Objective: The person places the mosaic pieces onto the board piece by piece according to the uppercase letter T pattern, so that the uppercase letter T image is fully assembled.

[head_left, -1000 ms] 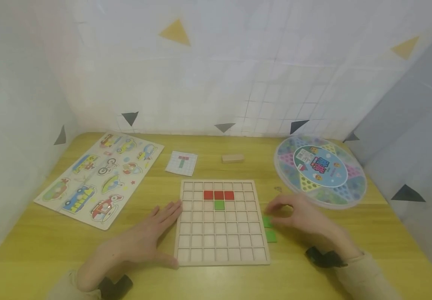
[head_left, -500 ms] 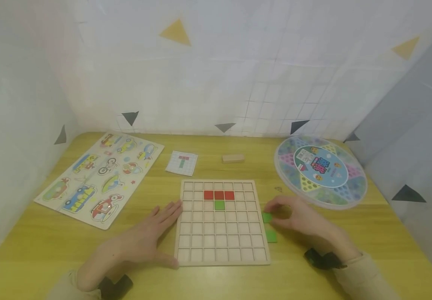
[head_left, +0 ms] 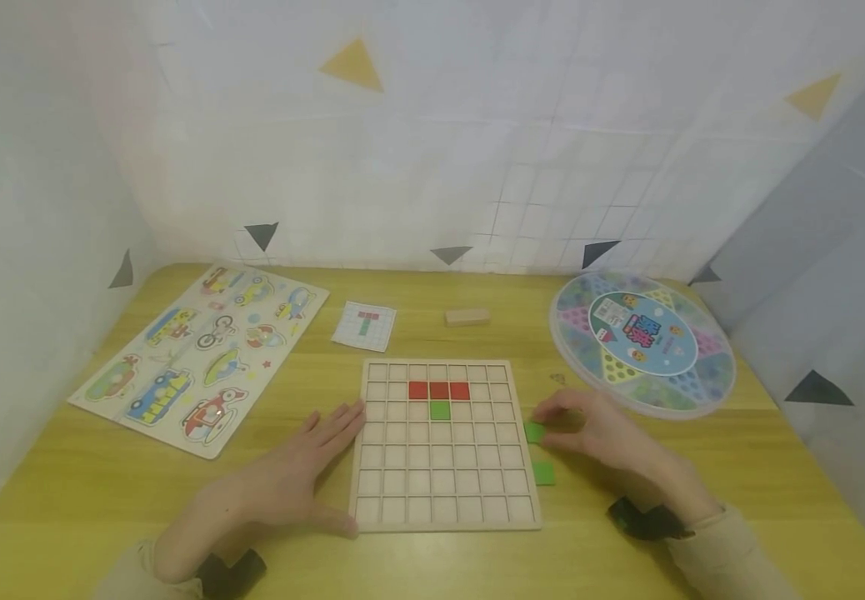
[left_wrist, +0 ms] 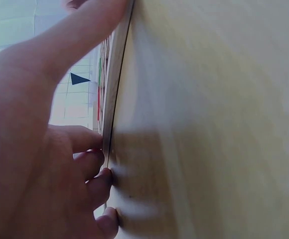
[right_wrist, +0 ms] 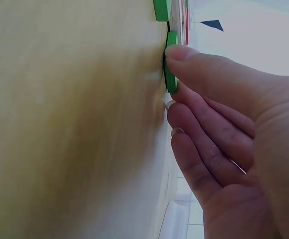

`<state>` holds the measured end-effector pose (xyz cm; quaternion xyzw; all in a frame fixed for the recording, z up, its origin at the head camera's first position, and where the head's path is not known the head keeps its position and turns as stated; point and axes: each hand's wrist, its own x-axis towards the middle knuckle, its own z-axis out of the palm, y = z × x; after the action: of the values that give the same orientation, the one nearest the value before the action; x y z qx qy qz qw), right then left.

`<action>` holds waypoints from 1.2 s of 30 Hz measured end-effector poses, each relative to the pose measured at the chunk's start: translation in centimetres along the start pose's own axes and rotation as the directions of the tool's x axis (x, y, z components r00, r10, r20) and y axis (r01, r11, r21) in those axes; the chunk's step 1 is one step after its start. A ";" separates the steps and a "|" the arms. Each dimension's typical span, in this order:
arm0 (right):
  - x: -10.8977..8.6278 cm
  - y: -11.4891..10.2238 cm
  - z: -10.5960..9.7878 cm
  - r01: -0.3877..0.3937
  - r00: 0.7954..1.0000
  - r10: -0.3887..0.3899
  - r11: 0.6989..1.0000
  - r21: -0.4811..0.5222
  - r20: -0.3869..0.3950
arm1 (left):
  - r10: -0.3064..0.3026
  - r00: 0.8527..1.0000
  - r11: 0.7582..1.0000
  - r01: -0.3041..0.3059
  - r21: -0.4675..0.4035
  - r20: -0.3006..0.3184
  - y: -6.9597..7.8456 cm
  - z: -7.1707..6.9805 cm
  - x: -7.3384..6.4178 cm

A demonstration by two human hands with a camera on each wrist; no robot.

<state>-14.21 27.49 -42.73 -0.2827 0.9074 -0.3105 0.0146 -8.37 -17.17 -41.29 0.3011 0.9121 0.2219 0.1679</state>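
A wooden grid board (head_left: 443, 481) lies in front of me, with a row of three red tiles (head_left: 438, 390) and one green tile (head_left: 440, 410) under the middle one. My left hand (head_left: 282, 487) rests flat on the table, fingertips and thumb against the board's left edge. Beside the right edge, my right hand (head_left: 608, 429) pinches a loose green square tile (head_left: 533, 432) between thumb and index finger; the right wrist view shows the thumb on this tile (right_wrist: 172, 74) and the other fingers loosely bent. A second loose green tile (head_left: 544, 473) lies nearer to me.
A picture card (head_left: 363, 327) with a red-and-green T and a wooden block (head_left: 467, 317) lie behind the board. A vehicle puzzle board (head_left: 200, 358) is at the left, a round game box (head_left: 642, 342) at the back right. Walls of hanging sheet (head_left: 417, 167) surround the table.
My right hand has slid the farther loose green tile slightly away from me, widening its gap to the nearer one. My left hand and the board have stayed still.
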 end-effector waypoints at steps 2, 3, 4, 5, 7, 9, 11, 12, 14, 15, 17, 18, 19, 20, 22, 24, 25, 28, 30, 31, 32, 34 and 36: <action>0.0 0.1 0.1 0.002 1.000 -0.002 1.000 0.004 -0.003 | -0.001 1.000 1.000 0.001 0.001 0.001 0.0 0.0 0.0; 0.0 0.1 0.1 0.004 1.000 -0.004 1.000 0.002 -0.004 | -0.001 1.000 1.000 0.001 0.002 0.001 0.0 0.0 0.0; 0.0 0.1 0.1 0.007 1.000 -0.007 1.000 -0.002 -0.004 | 0.000 1.000 1.000 0.000 0.000 0.001 0.0 0.0 0.0; 0.0 0.1 0.1 0.008 1.000 -0.008 1.000 -0.005 -0.003 | 0.000 1.000 1.000 0.000 0.000 0.000 0.0 0.0 0.0; 0.0 -0.1 0.0 -0.012 1.000 0.012 1.000 0.009 -0.009 | -0.001 1.000 1.000 0.001 -0.004 0.001 0.0 0.1 0.0; 0.0 -0.5 -0.3 -0.033 0.999 0.034 0.999 0.027 -0.026 | -0.003 1.000 1.000 0.003 -0.006 0.003 0.0 0.1 0.0; 0.1 -1.1 -0.6 -0.079 0.995 0.082 0.995 0.058 -0.048 | -0.004 1.000 1.000 0.004 -0.007 0.005 -0.1 0.1 0.0; 0.2 -1.4 -0.8 -0.096 0.993 0.100 0.993 0.071 -0.058 | -0.005 1.000 1.000 0.005 -0.007 0.005 -0.1 0.1 0.0; 0.6 -2.2 -1.0 -0.118 0.990 0.123 0.989 0.085 -0.064 | -0.004 1.000 1.000 0.004 -0.009 0.005 -0.1 0.1 0.0; 0.8 -2.6 -1.1 -0.142 0.987 0.148 0.986 0.088 -0.061 | -0.003 1.000 1.000 0.003 -0.011 0.004 -0.1 0.2 0.0; 1.4 -3.4 -1.1 -0.168 0.983 0.175 0.980 0.110 -0.055 | -0.003 1.000 1.000 0.003 -0.013 0.002 -0.1 0.2 0.0; 1.6 -3.8 -1.0 -0.185 0.980 0.191 0.976 0.116 -0.051 | -0.002 1.000 1.000 0.002 -0.015 0.001 -0.2 0.2 0.0; 1.9 -4.3 -0.9 -0.208 0.976 0.215 0.970 0.126 -0.045 | -0.004 1.000 1.000 0.004 -0.018 0.002 -0.2 0.2 0.0; 2.3 -4.7 -0.7 -0.226 0.971 0.234 0.963 0.147 -0.038 | -0.005 1.000 1.000 0.005 -0.021 0.002 -0.2 0.2 0.0; 3.0 -5.6 -0.3 -0.245 0.967 0.254 0.952 0.184 -0.026 | -0.008 1.000 1.000 0.008 -0.023 0.004 -0.1 0.2 0.0; 3.7 -6.4 0.2 -0.232 0.970 0.241 0.952 0.199 -0.021 | -0.012 1.000 1.000 0.012 -0.022 0.006 -0.1 0.1 0.0; 4.0 -6.9 0.5 -0.217 0.974 0.226 0.953 0.213 -0.019 | -0.015 1.000 1.000 0.015 -0.023 0.008 -0.1 0.1 0.0; 4.9 -8.0 1.3 -0.165 0.985 0.172 0.966 0.198 -0.020 | -0.016 1.000 1.000 0.017 -0.018 0.008 0.0 0.1 0.0; 5.4 -8.7 1.7 -0.132 0.990 0.138 0.974 0.182 -0.017 | -0.010 1.000 1.000 0.010 -0.015 0.005 0.0 0.1 0.0; 5.6 -9.0 1.8 -0.119 0.992 0.123 0.977 0.178 -0.015 | -0.007 1.000 1.000 0.007 -0.013 0.004 0.0 0.1 0.0; 5.8 -9.3 2.0 -0.112 0.993 0.116 0.979 0.171 -0.013 | -0.003 1.000 1.000 0.003 -0.009 0.001 0.0 0.1 0.0; 6.2 -9.8 2.3 -0.084 0.996 0.089 0.982 0.170 -0.020 | 0.003 1.000 1.000 -0.003 -0.005 -0.002 0.1 0.1 0.0; 6.5 -10.2 2.6 -0.069 0.997 0.075 0.982 0.176 -0.030 | 0.004 1.000 1.000 -0.004 -0.003 -0.001 0.1 0.0 0.0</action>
<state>-14.02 16.10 -38.04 -0.2417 0.8863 -0.3934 0.0342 -8.31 -17.14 -41.28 0.3025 0.9112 0.2239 0.1678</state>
